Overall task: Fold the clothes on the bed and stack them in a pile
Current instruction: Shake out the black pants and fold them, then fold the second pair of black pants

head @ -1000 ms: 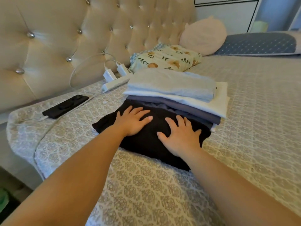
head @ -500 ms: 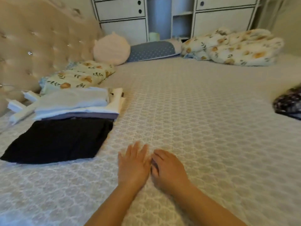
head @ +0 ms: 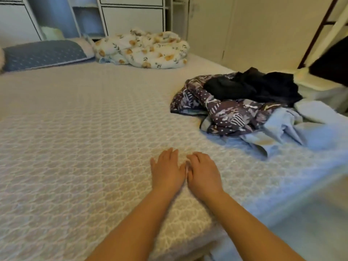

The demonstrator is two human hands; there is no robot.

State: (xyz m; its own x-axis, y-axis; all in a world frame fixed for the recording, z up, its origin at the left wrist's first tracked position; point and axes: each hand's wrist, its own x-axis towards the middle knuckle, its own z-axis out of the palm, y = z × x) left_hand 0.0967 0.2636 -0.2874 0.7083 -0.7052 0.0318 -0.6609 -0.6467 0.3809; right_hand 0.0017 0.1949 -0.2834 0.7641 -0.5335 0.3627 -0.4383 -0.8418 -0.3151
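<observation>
Quilted cream fabric with a lattice pattern covered the bed (head: 79, 140), and nearest my view both bare forearms reached forward over it. I saw the left hand (head: 166, 171) lying palm down with its fingers straight and close together, grasping nothing. The right hand (head: 202, 173) lay just beside it, thumbs nearly touching, its fingers loosely relaxed and likewise holding nothing. Whether either palm pressed into the cover or only hovered on it I could not tell, since the view was a little blurred there.

Farther off to the right, near the bed's edge, lay the unfolded clothes in a loose heap. A pale blue garment (head: 293, 132) was the closest piece, crumpled and spilling toward the edge. Touching it from behind was a purple patterned garment (head: 222, 112), bunched up, and on top of that sat a black garment (head: 252, 87).

Beyond these, at the far side of the bed, I noted a floral blanket (head: 143, 50) in a rumpled mound, with a blue dotted pillow (head: 43, 54) just beside it on the left. White drawers (head: 131, 16) stood behind them against the wall.
</observation>
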